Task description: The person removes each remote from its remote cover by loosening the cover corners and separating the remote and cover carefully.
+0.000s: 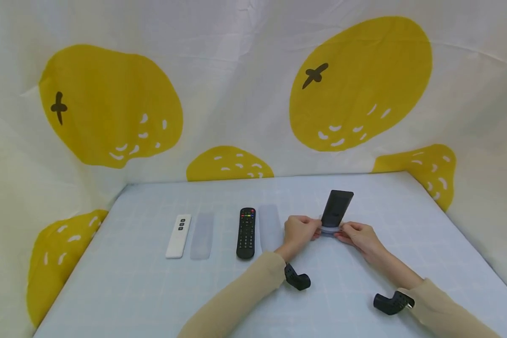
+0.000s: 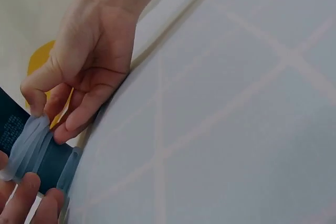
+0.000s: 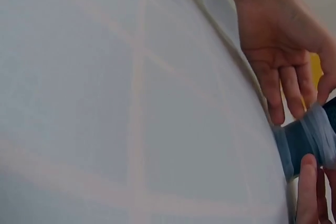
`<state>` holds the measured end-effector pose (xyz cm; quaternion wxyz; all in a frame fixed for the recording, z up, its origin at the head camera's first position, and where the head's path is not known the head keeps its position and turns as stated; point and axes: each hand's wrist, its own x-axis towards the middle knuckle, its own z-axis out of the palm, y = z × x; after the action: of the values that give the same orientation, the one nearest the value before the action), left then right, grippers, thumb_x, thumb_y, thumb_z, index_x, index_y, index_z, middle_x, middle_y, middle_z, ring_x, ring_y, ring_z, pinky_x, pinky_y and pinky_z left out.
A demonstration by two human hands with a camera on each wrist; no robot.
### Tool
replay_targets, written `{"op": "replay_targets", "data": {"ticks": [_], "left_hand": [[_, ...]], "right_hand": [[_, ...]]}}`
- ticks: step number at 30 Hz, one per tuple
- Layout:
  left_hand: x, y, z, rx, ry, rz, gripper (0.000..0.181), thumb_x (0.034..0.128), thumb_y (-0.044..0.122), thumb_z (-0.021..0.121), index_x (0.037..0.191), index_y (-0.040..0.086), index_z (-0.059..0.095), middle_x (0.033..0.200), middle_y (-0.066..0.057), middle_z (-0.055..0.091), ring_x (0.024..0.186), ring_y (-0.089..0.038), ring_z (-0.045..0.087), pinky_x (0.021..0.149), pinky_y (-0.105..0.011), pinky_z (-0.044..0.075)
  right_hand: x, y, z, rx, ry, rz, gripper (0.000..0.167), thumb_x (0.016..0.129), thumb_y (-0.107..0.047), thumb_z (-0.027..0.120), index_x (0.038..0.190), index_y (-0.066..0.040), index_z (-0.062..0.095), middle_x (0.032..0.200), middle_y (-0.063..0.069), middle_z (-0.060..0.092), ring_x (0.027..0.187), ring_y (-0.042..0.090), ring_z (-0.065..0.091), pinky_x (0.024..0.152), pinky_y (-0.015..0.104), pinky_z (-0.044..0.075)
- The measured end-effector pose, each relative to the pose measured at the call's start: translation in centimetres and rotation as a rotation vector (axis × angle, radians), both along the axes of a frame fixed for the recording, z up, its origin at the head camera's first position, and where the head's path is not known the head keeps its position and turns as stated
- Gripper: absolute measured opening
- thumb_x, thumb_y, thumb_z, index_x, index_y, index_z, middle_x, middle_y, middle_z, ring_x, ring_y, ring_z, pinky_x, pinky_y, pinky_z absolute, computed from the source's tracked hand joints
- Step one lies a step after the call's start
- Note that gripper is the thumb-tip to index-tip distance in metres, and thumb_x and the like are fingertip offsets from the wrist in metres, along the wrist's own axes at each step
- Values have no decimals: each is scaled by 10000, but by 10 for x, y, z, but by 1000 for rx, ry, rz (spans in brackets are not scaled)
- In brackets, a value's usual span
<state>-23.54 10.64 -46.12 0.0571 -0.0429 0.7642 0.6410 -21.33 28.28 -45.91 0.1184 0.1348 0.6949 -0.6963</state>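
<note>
A dark, flat remote control (image 1: 337, 209) stands tilted on end at the right of the table, small print showing on one face. Around its lower part a translucent sleeve (image 2: 31, 140) is bunched in folds. My left hand (image 1: 300, 231) pinches the folds from the left, its fingertips visible low in the left wrist view. From the other side my right hand (image 1: 359, 236) pinches the same folds between thumb and fingers. The remote's lower end sits in the sleeve, close to the tabletop.
Left of my hands lie a black remote (image 1: 246, 233) with coloured buttons and a translucent sleeve (image 1: 270, 225), partly behind my left forearm. Farther left are a white remote (image 1: 179, 236) and another translucent sleeve (image 1: 202, 236). A lemon-patterned cloth (image 1: 236, 103) hangs behind the table (image 1: 122, 281).
</note>
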Motion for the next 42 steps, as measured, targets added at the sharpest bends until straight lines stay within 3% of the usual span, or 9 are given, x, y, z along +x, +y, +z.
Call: {"op": "replay_targets", "data": {"ticks": [4, 11, 17, 21, 29, 32, 38, 42], "left_hand": [[3, -2, 2, -13, 42, -26, 94, 783, 120, 693, 736, 75, 762, 603, 1, 698, 490, -57, 619, 487, -193, 516], [6, -3, 1, -23, 101, -28, 97, 809, 115, 695, 802, 47, 764, 629, -25, 709, 447, -21, 552, 448, -178, 470], [8, -3, -1, -14, 90, -28, 122, 848, 164, 710, 844, 56, 766, 646, -32, 717, 468, -51, 581, 453, -176, 473], [7, -4, -3, -55, 105, -34, 175, 870, 225, 701, 857, 62, 764, 636, -13, 708, 460, -35, 560, 457, -174, 451], [-1, -8, -2, -188, 254, -71, 185, 880, 190, 662, 826, 50, 770, 537, -14, 653, 394, 12, 485, 427, -170, 382], [-3, -8, 0, -201, 232, -85, 172, 867, 182, 662, 827, 52, 766, 533, -3, 647, 410, 1, 498, 430, -171, 393], [-4, -6, 3, -197, 201, -82, 148, 827, 165, 674, 795, 53, 765, 551, -9, 665, 440, -13, 522, 444, -180, 423], [-3, -4, 3, -183, 180, -67, 127, 807, 160, 687, 755, 69, 759, 524, -5, 646, 430, -20, 512, 447, -181, 405]], "right_hand": [[3, 5, 2, -13, -1, 55, 363, 960, -77, 511, 1253, 136, 510, 859, -76, 655, 787, 29, 681, 776, 199, 563], [7, 14, 7, -190, -45, 143, 587, 940, -178, 615, 1374, 147, 390, 949, -71, 705, 886, 47, 698, 835, 198, 544], [9, 12, 10, -180, -51, 169, 748, 943, -282, 601, 1438, 143, 235, 1059, -53, 690, 932, 38, 691, 867, 195, 528], [6, 11, 8, -184, -52, 177, 752, 958, -258, 576, 1452, 138, 171, 1116, -18, 675, 929, 30, 685, 876, 195, 525], [2, 10, 9, -226, -51, 199, 726, 963, -150, 568, 1451, 159, 129, 971, -87, 677, 891, 44, 692, 847, 194, 538], [-1, 9, 13, -164, -60, 165, 635, 962, -88, 564, 1422, 188, 225, 957, -44, 683, 857, 60, 698, 819, 213, 553], [-5, 2, 21, 137, -55, 117, 486, 950, -61, 513, 1334, 208, 386, 1165, 223, 628, 788, 58, 697, 760, 226, 571], [-6, -1, 25, 196, -48, 129, 476, 945, -60, 492, 1311, 229, 392, 1165, 250, 617, 770, 73, 705, 751, 228, 572]]}}
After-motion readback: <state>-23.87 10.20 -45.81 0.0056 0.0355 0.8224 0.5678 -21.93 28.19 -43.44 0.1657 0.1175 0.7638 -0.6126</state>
